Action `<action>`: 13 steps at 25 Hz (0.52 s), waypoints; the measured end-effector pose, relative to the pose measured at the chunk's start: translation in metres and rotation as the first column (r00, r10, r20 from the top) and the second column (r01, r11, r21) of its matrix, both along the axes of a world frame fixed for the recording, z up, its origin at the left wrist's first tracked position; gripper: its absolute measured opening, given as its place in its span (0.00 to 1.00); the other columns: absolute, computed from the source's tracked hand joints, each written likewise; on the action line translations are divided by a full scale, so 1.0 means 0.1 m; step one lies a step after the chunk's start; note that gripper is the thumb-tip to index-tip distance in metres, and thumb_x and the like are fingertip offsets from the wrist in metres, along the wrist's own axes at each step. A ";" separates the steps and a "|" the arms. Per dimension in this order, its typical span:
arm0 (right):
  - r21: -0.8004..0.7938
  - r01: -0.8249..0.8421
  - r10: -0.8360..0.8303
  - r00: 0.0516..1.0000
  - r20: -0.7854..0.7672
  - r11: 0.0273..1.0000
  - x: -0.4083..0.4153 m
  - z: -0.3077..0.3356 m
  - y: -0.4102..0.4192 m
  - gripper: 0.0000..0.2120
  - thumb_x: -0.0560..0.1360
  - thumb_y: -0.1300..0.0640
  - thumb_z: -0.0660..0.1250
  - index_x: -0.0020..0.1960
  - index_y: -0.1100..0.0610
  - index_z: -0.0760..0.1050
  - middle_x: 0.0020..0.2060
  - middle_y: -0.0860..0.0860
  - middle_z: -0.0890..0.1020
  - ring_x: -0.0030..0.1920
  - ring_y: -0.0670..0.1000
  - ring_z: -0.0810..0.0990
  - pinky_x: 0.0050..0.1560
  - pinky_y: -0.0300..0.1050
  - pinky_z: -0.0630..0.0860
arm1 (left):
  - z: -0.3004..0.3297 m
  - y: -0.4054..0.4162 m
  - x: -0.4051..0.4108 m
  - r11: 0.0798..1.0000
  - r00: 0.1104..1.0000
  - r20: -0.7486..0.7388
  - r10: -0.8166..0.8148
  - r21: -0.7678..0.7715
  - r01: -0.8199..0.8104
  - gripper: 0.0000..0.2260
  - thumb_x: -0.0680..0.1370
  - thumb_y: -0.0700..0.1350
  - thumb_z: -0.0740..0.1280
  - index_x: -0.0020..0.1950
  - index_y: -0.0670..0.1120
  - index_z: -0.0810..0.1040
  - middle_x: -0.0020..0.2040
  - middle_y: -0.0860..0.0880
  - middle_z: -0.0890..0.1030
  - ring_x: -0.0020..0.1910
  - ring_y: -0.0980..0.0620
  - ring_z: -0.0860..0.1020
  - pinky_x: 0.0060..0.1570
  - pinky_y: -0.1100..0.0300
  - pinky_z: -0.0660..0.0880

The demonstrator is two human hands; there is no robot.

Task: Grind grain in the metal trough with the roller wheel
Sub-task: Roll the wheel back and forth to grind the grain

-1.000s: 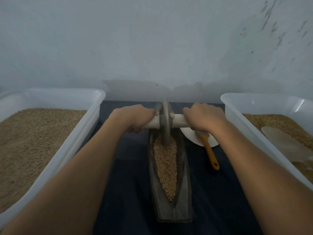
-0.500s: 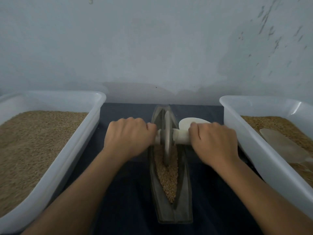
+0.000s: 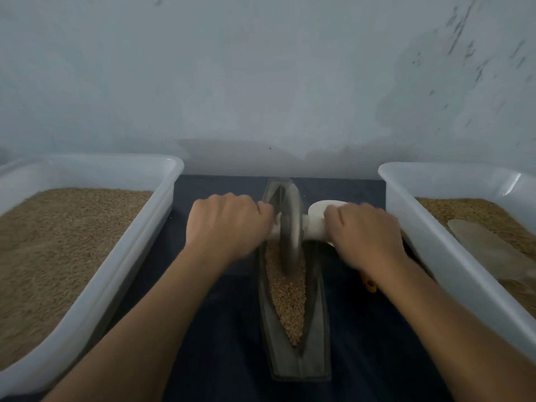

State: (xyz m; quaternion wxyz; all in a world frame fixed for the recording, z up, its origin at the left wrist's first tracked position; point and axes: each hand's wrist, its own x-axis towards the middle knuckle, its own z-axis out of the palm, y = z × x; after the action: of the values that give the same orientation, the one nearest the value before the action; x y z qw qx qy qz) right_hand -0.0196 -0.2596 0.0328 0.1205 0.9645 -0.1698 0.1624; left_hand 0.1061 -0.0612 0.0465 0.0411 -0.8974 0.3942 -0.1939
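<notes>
A narrow boat-shaped metal trough (image 3: 317, 329) lies lengthwise on the dark cloth in front of me, with brown grain (image 3: 290, 297) along its groove. The grey metal roller wheel (image 3: 288, 227) stands upright in the grain near the trough's middle. A pale axle handle runs through the wheel. My left hand (image 3: 226, 227) is closed around the handle's left end and my right hand (image 3: 367, 232) around its right end.
A white plastic tub (image 3: 124, 256) full of grain stands on the left. A second tub (image 3: 429, 242) on the right holds grain and a flat scoop (image 3: 487, 245). A white dish (image 3: 319, 206) and an orange handle tip (image 3: 369, 284) show by my right hand. A wall rises close behind.
The wheel has rolled from the trough's far end toward me. Both hands came back with it, and the far tip of the trough now shows.
</notes>
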 end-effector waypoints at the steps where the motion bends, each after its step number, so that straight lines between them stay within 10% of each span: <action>1: 0.012 0.001 -0.001 0.999 0.040 1.000 -0.18 -0.06 0.06 0.10 0.82 0.52 0.50 0.44 0.50 0.64 0.37 0.47 0.73 0.36 0.51 0.71 0.34 0.48 0.67 | -0.02 0.07 -0.16 0.999 0.993 0.113 -0.031 -0.030 0.035 0.19 0.77 0.51 0.40 0.37 0.47 0.67 0.30 0.51 0.65 0.26 0.50 0.62 0.29 0.58 0.58; 5: 0.053 -0.087 0.070 0.959 0.276 0.995 -0.52 -0.17 0.30 0.19 0.85 0.53 0.53 0.37 0.50 0.70 0.26 0.44 0.69 0.24 0.47 0.69 0.24 0.45 0.69 | -0.13 0.27 -0.44 0.985 0.984 0.179 -0.009 -0.167 0.039 0.22 0.80 0.46 0.54 0.25 0.50 0.61 0.21 0.55 0.59 0.18 0.53 0.56 0.26 0.65 0.52; 8: 0.026 0.019 -0.024 0.980 0.196 0.999 -0.29 0.02 0.27 0.24 0.80 0.49 0.40 0.33 0.49 0.66 0.25 0.45 0.66 0.24 0.46 0.63 0.26 0.43 0.58 | -0.17 0.25 -0.20 0.999 0.994 0.109 -0.019 0.028 0.016 0.11 0.79 0.47 0.52 0.38 0.46 0.63 0.29 0.52 0.63 0.25 0.50 0.64 0.27 0.59 0.58; 11: 0.037 0.029 -0.030 0.999 0.018 0.999 0.18 0.14 0.00 0.24 0.75 0.46 0.39 0.40 0.52 0.72 0.33 0.48 0.70 0.32 0.48 0.67 0.32 0.46 0.57 | -0.02 -0.07 0.31 0.995 0.955 -0.282 0.096 0.017 -0.095 0.15 0.75 0.58 0.48 0.45 0.47 0.64 0.37 0.47 0.70 0.38 0.43 0.72 0.39 0.49 0.70; 13: 0.197 0.090 -0.085 0.996 -0.034 0.976 0.46 0.21 -0.16 0.22 0.79 0.46 0.45 0.40 0.54 0.74 0.34 0.51 0.74 0.34 0.51 0.71 0.33 0.47 0.59 | 0.07 -0.21 0.55 0.984 0.744 -0.659 0.113 -0.031 -0.177 0.22 0.77 0.61 0.49 0.40 0.47 0.73 0.34 0.46 0.79 0.33 0.45 0.77 0.40 0.51 0.76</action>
State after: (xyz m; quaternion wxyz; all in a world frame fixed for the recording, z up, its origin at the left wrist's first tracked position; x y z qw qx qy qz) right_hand 0.0267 -0.2753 0.0536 0.0331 0.9653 -0.2260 0.1269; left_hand 0.1615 -0.0819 0.0533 -0.1253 -0.9373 0.3031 0.1179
